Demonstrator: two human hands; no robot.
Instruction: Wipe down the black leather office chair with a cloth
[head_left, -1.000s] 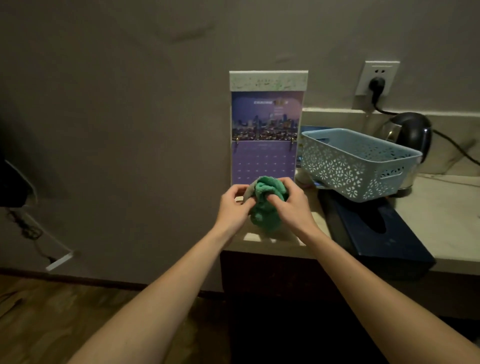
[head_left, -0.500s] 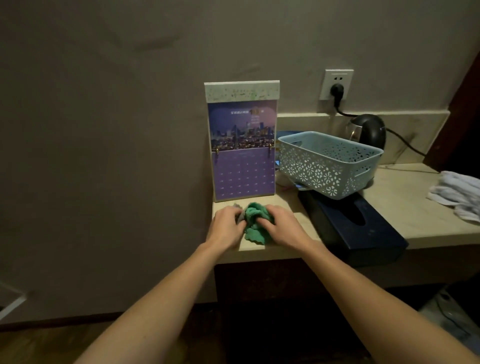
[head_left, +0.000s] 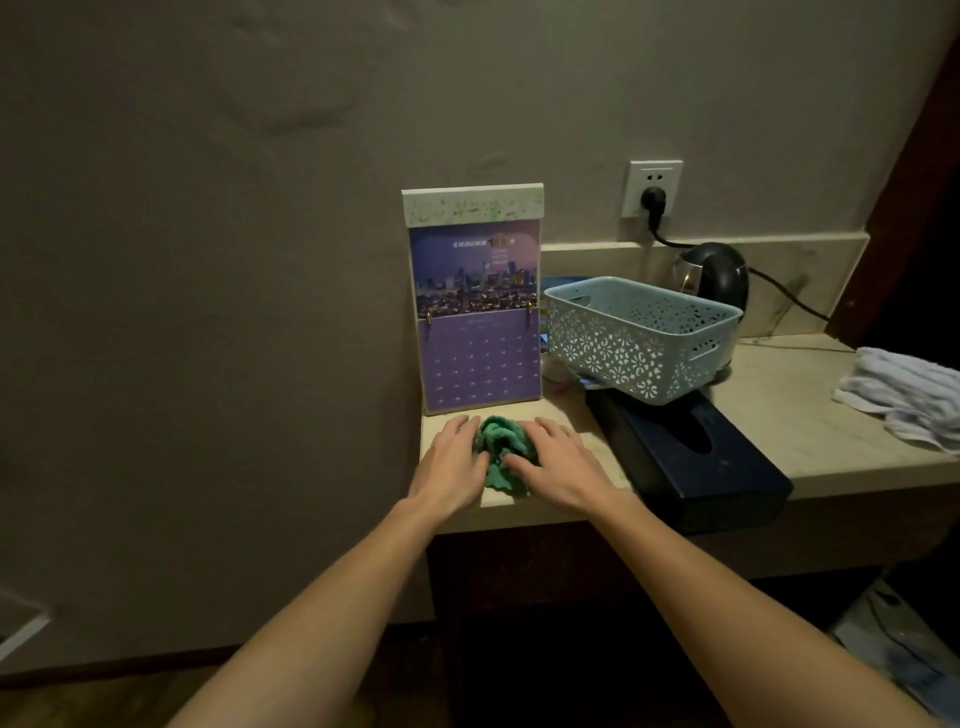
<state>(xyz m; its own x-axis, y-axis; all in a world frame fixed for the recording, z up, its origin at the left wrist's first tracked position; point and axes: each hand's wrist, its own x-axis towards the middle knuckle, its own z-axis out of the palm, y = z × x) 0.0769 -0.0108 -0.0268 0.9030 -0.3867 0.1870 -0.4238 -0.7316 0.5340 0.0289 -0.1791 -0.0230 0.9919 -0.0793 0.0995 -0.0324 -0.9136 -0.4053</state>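
Observation:
A crumpled green cloth lies on the beige counter, just in front of the standing calendar. My left hand rests against the cloth's left side and my right hand against its right side. Both hands lie low on the counter with fingers stretched forward and thumbs touching the cloth. The black leather office chair is not in view.
A purple calendar stands against the wall. To its right, a pale blue perforated basket sits on a dark blue tissue box, with a black kettle plugged into a wall socket behind. Folded white towels lie far right.
The cloth went from held up between both hands down onto the counter. My fingers have loosened from curled around it to lying flat beside it. The view has pulled back and shifted right.

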